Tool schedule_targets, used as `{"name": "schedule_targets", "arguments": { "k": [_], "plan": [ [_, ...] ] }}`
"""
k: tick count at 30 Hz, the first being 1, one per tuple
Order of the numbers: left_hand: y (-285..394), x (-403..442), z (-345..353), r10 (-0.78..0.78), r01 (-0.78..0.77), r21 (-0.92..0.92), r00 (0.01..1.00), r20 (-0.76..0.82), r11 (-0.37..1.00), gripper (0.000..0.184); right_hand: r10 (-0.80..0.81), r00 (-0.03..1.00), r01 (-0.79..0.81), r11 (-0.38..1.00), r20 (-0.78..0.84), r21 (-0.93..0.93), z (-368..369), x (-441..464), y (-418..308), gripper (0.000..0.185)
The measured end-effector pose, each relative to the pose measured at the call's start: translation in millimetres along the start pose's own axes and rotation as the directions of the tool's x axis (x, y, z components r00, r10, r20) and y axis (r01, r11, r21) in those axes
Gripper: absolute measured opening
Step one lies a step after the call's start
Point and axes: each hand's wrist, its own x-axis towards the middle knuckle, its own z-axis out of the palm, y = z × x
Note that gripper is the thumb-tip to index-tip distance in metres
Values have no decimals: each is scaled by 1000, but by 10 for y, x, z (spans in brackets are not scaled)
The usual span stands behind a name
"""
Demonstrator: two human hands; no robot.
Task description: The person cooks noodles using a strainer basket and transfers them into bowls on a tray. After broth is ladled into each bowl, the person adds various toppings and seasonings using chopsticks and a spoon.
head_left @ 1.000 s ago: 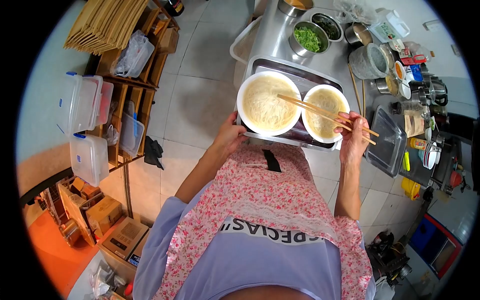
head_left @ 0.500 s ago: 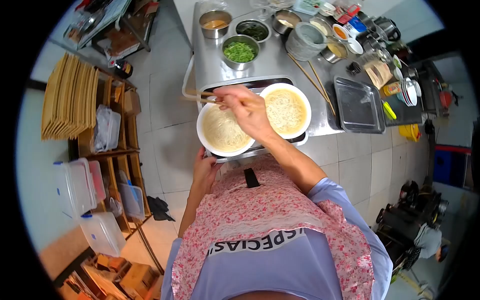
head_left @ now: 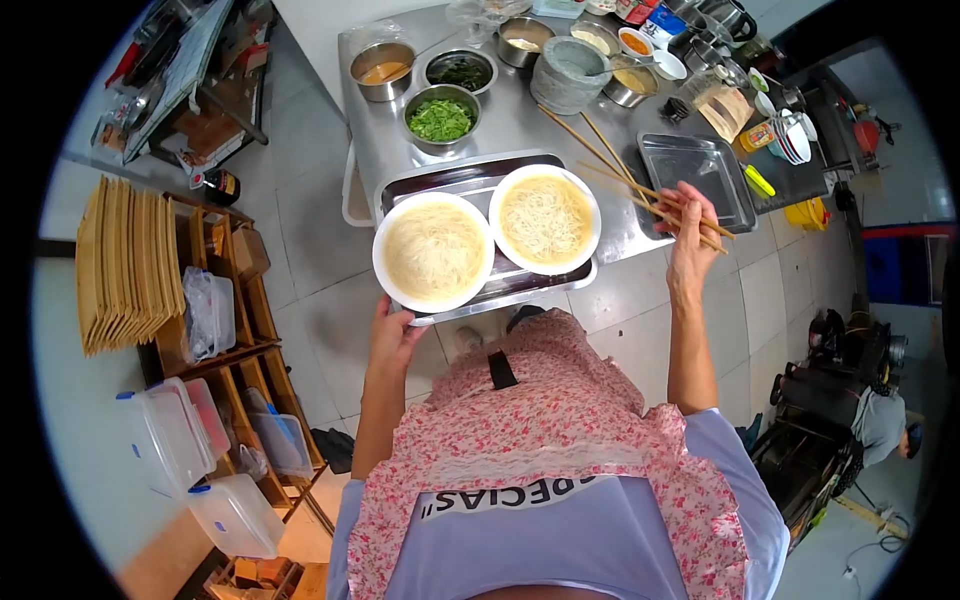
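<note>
My right hand [head_left: 690,235] grips a pair of long wooden chopsticks [head_left: 665,209] over the counter's front edge, beside the empty-looking dark tray. Two white bowls of thin noodles in pale broth, the left bowl [head_left: 381,262] and the right bowl [head_left: 591,247], stand side by side on a metal tray [head_left: 510,292]. My left hand [head_left: 393,337] is closed on the tray's front left edge, just below the left bowl; some of its fingertips are hidden. Another pair of long chopsticks [head_left: 583,137] lies on the counter behind.
Behind the tray sit a bowl of chopped greens [head_left: 441,120], a bowl of dark food [head_left: 460,71], a pot of orange-brown liquid [head_left: 383,72] and a stone mortar [head_left: 570,78]. A rectangular tray [head_left: 742,200] lies at right. Wooden shelves [head_left: 262,295] stand left.
My right hand has moved right with the chopsticks, away from above the left bowl. My left hand stays at the tray's edge. The view has shifted slightly.
</note>
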Motion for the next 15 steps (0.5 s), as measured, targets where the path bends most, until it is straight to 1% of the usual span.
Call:
{"name": "schedule_targets", "arguments": {
  "k": [3,5,8,9,10,11,12,14,15],
  "plan": [
    [45,42,-15,4,-4,10,1000,20,1000,76,6,999,-4,999,43,-47,-71,-112,69,30],
    [62,34,-12,14,-14,4,1000,21,1000,76,28,999,-27,998,29,-57,-71,-112,117,29],
    [68,107,-141,6,-10,85,999,44,996,74,43,999,-42,997,10,-59,-22,-91,187,29],
    [73,129,-170,4,-7,65,999,41,998,73,48,999,-48,997,2,-55,-2,-90,167,29],
    [66,122,-179,2,-4,45,999,34,999,72,57,998,-57,997,-3,-49,28,-90,140,30],
    [67,122,-200,0,0,22,1000,27,1000,72,90,994,-90,996,-57,3,40,-67,85,31],
    [98,26,-201,11,-12,41,1000,22,999,71,58,995,-52,996,-85,72,-6,-50,22,32],
    [181,-67,-136,8,-9,86,1000,11,996,69,19,993,-24,999,-120,-40,2,68,-83,31],
    [242,-125,-104,3,-5,110,1000,24,994,67,6,997,-11,998,-82,-68,13,112,-139,31]
  ]
}}
